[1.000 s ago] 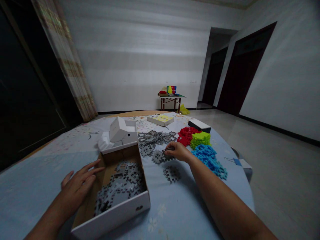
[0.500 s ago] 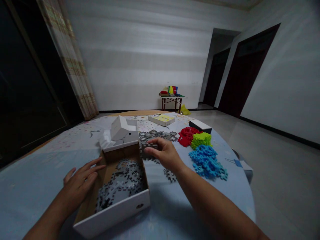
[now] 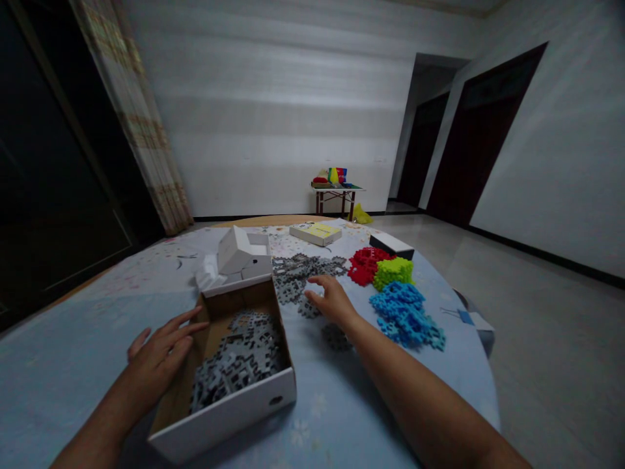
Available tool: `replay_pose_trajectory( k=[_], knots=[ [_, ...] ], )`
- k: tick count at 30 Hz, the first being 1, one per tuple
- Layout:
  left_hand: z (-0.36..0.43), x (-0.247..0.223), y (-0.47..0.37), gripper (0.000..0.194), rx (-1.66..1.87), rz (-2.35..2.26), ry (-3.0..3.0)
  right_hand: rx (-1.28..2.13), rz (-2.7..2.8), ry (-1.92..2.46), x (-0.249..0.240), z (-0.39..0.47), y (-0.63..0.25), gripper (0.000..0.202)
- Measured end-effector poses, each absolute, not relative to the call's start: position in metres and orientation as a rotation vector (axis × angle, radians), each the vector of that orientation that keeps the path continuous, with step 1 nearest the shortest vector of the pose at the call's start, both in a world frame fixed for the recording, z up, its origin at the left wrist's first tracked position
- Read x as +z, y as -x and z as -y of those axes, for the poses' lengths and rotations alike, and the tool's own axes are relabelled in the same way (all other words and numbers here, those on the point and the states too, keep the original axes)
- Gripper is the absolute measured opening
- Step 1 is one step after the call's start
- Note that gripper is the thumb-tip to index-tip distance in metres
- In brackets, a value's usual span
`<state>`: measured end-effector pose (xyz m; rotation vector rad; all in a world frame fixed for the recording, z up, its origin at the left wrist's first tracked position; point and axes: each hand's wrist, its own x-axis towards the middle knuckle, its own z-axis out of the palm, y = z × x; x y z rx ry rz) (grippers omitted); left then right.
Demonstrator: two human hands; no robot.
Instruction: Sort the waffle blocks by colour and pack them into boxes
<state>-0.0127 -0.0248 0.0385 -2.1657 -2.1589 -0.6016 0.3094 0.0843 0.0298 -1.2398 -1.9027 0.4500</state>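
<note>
My left hand (image 3: 163, 352) lies with stretched fingers over the left wall of an open white cardboard box (image 3: 229, 417). Inside the box, grey interlocking puzzle pieces (image 3: 239, 358) are heaped on the brown bottom. My right hand (image 3: 332, 301) hovers right of the box, thumb and forefinger apart, with nothing visible between them. Just beyond and beneath it spreads a pile of loose grey interlocking pieces (image 3: 303, 266). Another grey piece (image 3: 336, 337) lies under my right wrist, partly hidden.
Red (image 3: 368, 264), lime green (image 3: 393, 273) and blue interlocking pieces (image 3: 405, 316) form piles on the right. A small opened white box (image 3: 234, 251), a yellow-white box (image 3: 316, 233) and a black-and-white box (image 3: 391, 245) stand farther back on the cloth-covered round table (image 3: 336, 417).
My right hand has moved slightly right, away from the box, and its fingers have parted. The grey piece it pinched is gone from it. My left hand stays at the box wall.
</note>
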Motion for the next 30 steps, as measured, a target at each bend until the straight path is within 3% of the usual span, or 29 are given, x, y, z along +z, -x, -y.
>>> replay_pose_trajectory(
  k=[6,14,19,30],
  knots=[
    [0.025,0.039,0.014,0.048,-0.598,2.161,2.171,0.279,2.109,1.587,-0.004,-0.096,-0.319,0.058],
    [0.024,0.04,0.015,0.049,-0.593,2.164,2.172,0.321,2.18,1.624,0.002,-0.096,-0.32,0.051],
    [0.024,0.038,0.016,0.05,-0.61,2.139,2.172,0.435,2.131,1.394,0.003,-0.097,-0.322,0.057],
    [0.021,0.031,0.021,0.052,-0.612,2.129,2.168,0.673,1.925,1.126,0.017,-0.107,-0.334,0.043]
  ],
)
